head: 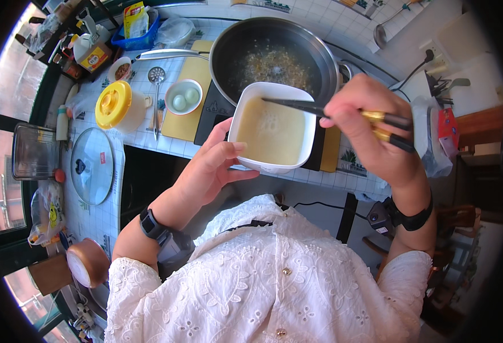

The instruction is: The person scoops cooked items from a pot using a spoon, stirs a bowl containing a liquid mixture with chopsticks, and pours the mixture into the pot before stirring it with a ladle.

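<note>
My left hand (210,165) grips the near left side of a square white bowl (309,148), thumb at the rim and fingers beneath. Pale yellowish liquid (272,133) fills much of the bowl. My right hand (369,122) holds a pair of dark chopsticks (292,103) with gold bands; their tips reach over the bowl's far inner side, at or just above the liquid. Right behind the bowl, a large metal pan (332,60) on a black cooktop (206,122) holds clear liquid with many small light bits. Its near edge is hidden by the bowl.
Left of the pan are a small bowl (184,112) with two pale eggs, a slotted spoon (156,85), a yellow-lidded container (138,111) and a long metal handle (170,53). A glass lid (93,171) lies farther left. A plastic bag (433,145) is at right.
</note>
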Demonstrator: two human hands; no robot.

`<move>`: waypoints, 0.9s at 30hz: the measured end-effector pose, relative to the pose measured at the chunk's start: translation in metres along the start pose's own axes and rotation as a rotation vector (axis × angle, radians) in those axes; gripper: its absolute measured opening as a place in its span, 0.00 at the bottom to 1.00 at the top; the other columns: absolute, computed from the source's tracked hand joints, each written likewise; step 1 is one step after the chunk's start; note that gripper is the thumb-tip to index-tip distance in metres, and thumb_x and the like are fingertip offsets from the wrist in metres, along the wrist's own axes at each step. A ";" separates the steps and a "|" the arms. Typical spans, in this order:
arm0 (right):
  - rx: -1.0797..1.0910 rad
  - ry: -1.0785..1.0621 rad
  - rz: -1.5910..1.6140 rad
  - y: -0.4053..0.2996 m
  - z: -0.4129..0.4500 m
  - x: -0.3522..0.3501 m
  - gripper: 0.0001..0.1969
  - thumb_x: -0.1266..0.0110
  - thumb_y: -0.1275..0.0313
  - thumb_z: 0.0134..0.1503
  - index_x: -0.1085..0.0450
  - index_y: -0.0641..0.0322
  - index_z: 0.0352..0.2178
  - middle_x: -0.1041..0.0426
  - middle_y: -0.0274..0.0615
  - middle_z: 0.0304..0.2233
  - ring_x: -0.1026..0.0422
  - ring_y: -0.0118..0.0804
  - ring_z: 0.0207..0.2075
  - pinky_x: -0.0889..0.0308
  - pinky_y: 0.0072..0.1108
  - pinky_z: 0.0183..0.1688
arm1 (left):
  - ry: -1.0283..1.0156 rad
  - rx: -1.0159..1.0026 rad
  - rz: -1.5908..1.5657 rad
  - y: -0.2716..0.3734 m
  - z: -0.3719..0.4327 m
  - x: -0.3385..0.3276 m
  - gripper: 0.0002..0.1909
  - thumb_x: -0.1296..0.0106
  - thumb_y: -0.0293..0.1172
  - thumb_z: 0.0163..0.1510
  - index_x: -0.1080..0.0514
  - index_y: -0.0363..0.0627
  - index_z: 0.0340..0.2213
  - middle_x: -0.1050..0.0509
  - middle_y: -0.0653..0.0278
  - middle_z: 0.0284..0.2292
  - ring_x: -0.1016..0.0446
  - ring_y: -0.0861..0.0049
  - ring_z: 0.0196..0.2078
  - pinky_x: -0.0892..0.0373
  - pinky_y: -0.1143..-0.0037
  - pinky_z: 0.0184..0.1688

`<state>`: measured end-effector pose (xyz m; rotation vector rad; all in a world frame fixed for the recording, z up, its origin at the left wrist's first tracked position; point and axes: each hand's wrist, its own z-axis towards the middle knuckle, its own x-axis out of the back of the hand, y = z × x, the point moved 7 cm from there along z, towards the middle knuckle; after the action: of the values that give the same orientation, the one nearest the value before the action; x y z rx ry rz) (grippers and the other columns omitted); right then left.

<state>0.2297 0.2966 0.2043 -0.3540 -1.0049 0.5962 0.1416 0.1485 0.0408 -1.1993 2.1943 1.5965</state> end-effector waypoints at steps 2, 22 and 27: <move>-0.036 -0.045 0.034 0.005 -0.002 -0.006 0.08 0.50 0.73 0.58 0.32 0.68 0.26 0.30 0.40 0.24 0.30 0.30 0.23 0.37 0.18 0.27 | 0.001 0.005 0.004 -0.001 0.000 0.001 0.36 0.55 0.35 0.51 0.55 0.48 0.59 0.38 0.56 0.51 0.34 0.67 0.51 0.36 0.62 0.52; -0.104 -0.040 0.383 0.010 -0.017 -0.035 0.03 0.48 0.78 0.55 0.31 0.65 0.26 0.29 0.39 0.23 0.29 0.27 0.21 0.36 0.17 0.24 | 0.042 -0.006 0.042 -0.003 -0.004 0.020 0.36 0.55 0.35 0.50 0.55 0.50 0.59 0.39 0.59 0.52 0.37 0.69 0.54 0.38 0.61 0.53; 0.077 0.060 0.072 0.010 -0.007 -0.033 0.05 0.49 0.77 0.56 0.31 0.65 0.25 0.29 0.38 0.23 0.29 0.26 0.21 0.36 0.17 0.24 | 0.040 -0.044 0.025 0.003 -0.003 0.027 0.36 0.54 0.34 0.50 0.55 0.50 0.59 0.39 0.59 0.52 0.38 0.69 0.54 0.38 0.61 0.53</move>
<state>0.2196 0.2838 0.1733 -0.3395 -0.9125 0.6841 0.1225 0.1330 0.0295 -1.2314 2.2181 1.6534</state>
